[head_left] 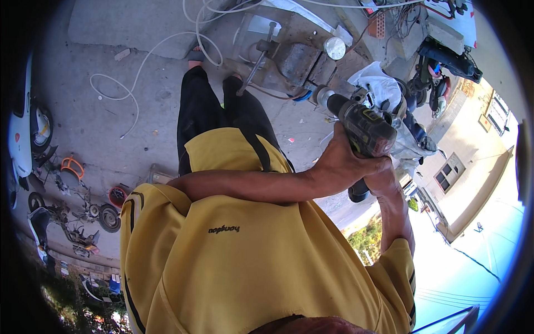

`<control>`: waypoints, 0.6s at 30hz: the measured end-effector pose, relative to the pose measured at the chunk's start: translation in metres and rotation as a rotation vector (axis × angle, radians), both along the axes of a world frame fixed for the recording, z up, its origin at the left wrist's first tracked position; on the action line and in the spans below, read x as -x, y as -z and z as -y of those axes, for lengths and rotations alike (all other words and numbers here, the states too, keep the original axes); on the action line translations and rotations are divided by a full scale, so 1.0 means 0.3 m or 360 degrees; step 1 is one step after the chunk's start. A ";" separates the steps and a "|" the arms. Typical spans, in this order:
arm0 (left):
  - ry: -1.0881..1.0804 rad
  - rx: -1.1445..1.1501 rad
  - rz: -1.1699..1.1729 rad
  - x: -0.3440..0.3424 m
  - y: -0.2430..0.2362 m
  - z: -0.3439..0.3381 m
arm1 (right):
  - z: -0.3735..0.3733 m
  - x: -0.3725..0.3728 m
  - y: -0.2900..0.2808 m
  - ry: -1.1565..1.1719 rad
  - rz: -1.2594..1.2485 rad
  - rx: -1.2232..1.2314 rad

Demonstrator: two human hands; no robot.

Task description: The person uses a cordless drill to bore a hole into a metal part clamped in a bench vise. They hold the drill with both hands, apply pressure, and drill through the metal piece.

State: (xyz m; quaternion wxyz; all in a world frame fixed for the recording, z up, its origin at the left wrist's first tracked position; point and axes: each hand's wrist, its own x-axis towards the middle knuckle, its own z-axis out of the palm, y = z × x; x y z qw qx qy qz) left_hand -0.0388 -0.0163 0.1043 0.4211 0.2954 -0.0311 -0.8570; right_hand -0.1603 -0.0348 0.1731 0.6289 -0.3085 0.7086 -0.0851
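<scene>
Both my hands are closed around a dark cordless drill (367,125). My left hand (339,161) wraps the near side below the drill's body, and my right hand (381,175) is at its grip, overlapping the left. The drill points up and left, toward a metal bench vise (297,60). At its front a silver round piece (322,96) sits close to the vise jaws; whether it touches them I cannot tell. The vise's long bar handle (256,72) sticks out to the left. A whitish round can (335,48) stands beside the jaws.
A white bag (372,78) and a pile of parts lie right of the vise. A pale hose (136,78) loops over the concrete floor. An orange ring-shaped part (72,167), loose wheels (109,218) and motorbike parts lie at the left. A perforated brick (377,26) is at the back.
</scene>
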 end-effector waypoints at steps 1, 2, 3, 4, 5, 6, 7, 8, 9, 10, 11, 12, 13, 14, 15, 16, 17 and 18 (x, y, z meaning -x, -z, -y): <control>0.0001 -0.0007 0.0005 -0.001 0.000 0.004 | 0.003 0.001 0.001 -0.0083 -0.0008 0.0026; 0.0001 -0.0013 0.0010 -0.002 0.001 0.009 | 0.006 0.003 0.002 -0.0166 -0.0016 0.0051; 0.0000 -0.0023 0.0017 -0.004 0.001 0.012 | 0.010 0.004 0.003 -0.0191 -0.0050 0.0027; 0.0021 -0.0032 0.0015 -0.005 0.002 0.012 | 0.016 0.005 0.002 -0.0216 -0.0084 0.0002; 0.0041 -0.0040 0.0012 -0.006 0.003 0.011 | 0.021 0.005 0.003 -0.0241 -0.0118 -0.0022; 0.0060 -0.0052 0.0012 -0.008 0.006 0.015 | 0.024 0.002 0.004 -0.0224 -0.0089 -0.0002; 0.0030 -0.0048 -0.0004 -0.008 0.006 0.019 | 0.023 -0.003 0.003 -0.0206 -0.0060 0.0018; 0.0002 -0.0044 -0.0020 -0.007 0.003 0.023 | 0.022 -0.007 0.003 -0.0187 -0.0031 0.0037; -0.0030 -0.0040 -0.0041 -0.006 -0.002 0.024 | 0.021 -0.013 -0.001 -0.0180 -0.0029 0.0060; -0.0024 -0.0043 -0.0055 -0.004 -0.001 0.023 | 0.021 -0.018 -0.003 -0.0173 -0.0026 0.0082; -0.0019 -0.0046 -0.0068 -0.002 0.003 0.020 | 0.022 -0.015 -0.001 -0.0165 -0.0033 0.0064; -0.0009 -0.0040 -0.0083 -0.003 0.005 0.019 | 0.019 -0.013 -0.001 -0.0155 -0.0040 0.0050; -0.0003 -0.0050 -0.0094 -0.003 0.007 0.019 | 0.015 0.002 0.007 -0.0144 -0.0056 -0.0006; 0.0003 -0.0060 -0.0105 -0.004 0.010 0.019 | 0.014 0.009 0.011 -0.0133 -0.0072 -0.0061; 0.0010 -0.0072 -0.0110 -0.005 0.014 0.022 | 0.019 0.006 0.013 -0.0144 -0.0079 -0.0065; 0.0019 -0.0081 -0.0108 -0.006 0.017 0.023 | 0.024 -0.001 0.014 -0.0154 -0.0086 -0.0069; 0.0028 -0.0090 -0.0107 -0.007 0.019 0.025 | 0.029 -0.006 0.017 -0.0155 -0.0088 -0.0061; 0.0037 -0.0100 -0.0107 -0.010 0.021 0.030 | 0.031 -0.012 0.018 -0.0153 -0.0093 -0.0054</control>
